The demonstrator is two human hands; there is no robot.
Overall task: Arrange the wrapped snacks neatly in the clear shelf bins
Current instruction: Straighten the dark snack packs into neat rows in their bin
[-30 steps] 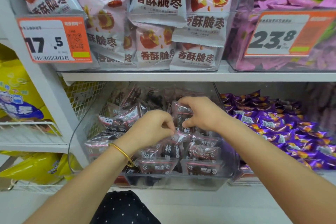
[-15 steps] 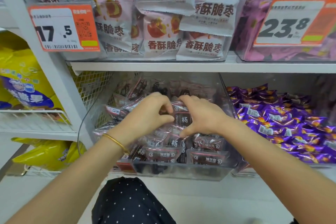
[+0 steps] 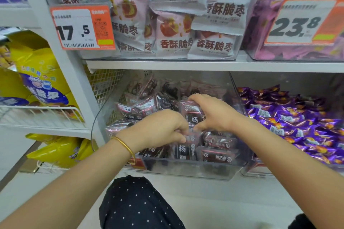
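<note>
- The right hand (image 3: 216, 115) pinches an upright dark snack packet (image 3: 192, 117) between thumb and fingers, midway back in the clear bin (image 3: 186, 172).
- The left hand (image 3: 158, 130) curls its fingers onto the front-row packets (image 3: 188, 136) just beside it.
- The packets look light, crinkly and slippery, so they are probably best held by the flat sides without squeezing.

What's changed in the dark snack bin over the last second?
The right hand drew its upright dark packet slightly forward, still gripping it; the left hand shifted right to meet it, pinching a lower packet. The front rows, purple candies and pink bags stayed put.
</note>
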